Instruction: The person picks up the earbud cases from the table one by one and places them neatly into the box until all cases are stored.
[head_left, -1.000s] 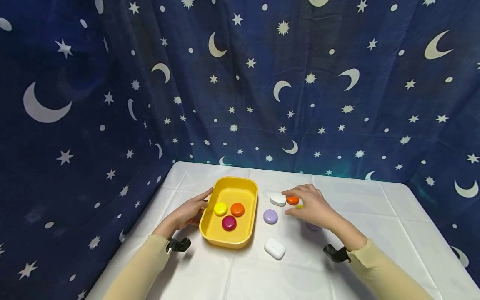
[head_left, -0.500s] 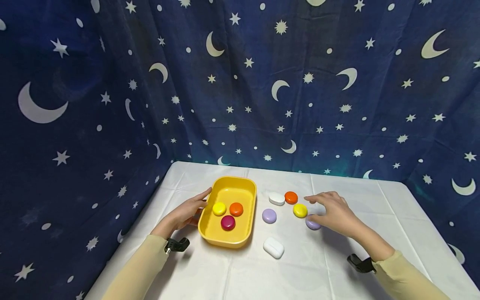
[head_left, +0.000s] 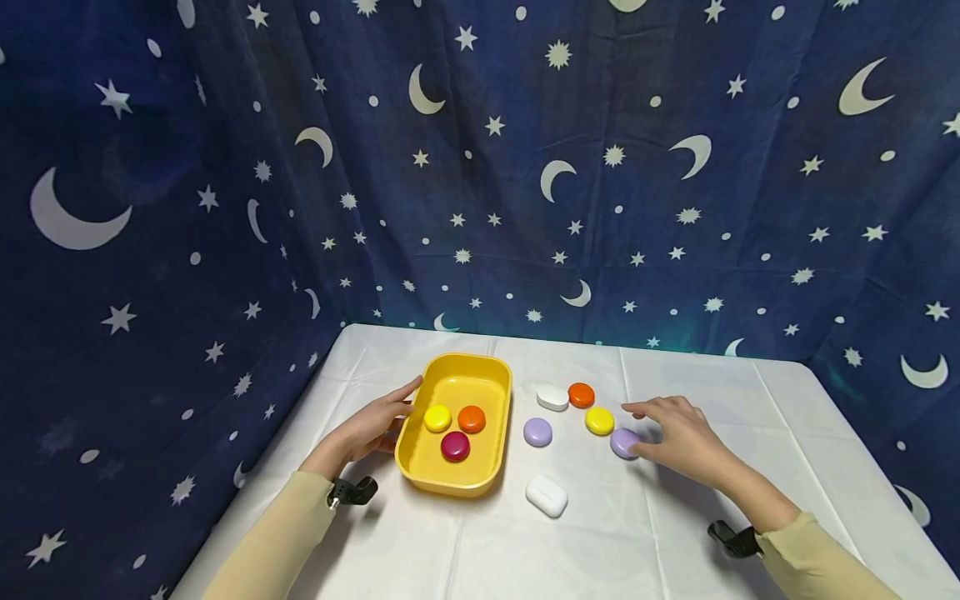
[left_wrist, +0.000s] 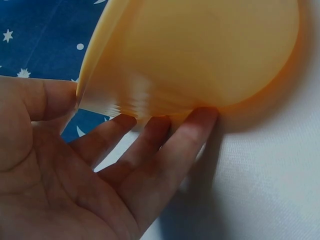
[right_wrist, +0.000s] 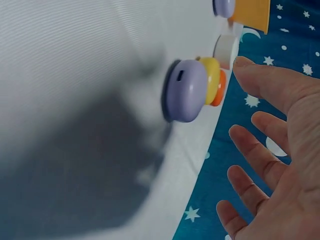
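Right hand (head_left: 678,433) fingers spread, holding nothing, beside lilac case (head_left: 624,442). Left hand (head_left: 371,425) flat against yellow tray (head_left: 459,479); yellow case (head_left: 599,421) close by.

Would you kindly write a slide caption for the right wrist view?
Open right hand beside a lilac case, with yellow and orange cases behind it.

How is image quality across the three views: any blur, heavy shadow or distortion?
Head view: even light, sharp, wide-angle bowing at the edges. Left wrist view: the yellow tray fills the frame, soft and smeared at its rim. Right wrist view: a dark blurred shadow lies on the tablecloth beside the purple case; the right hand is sharp.
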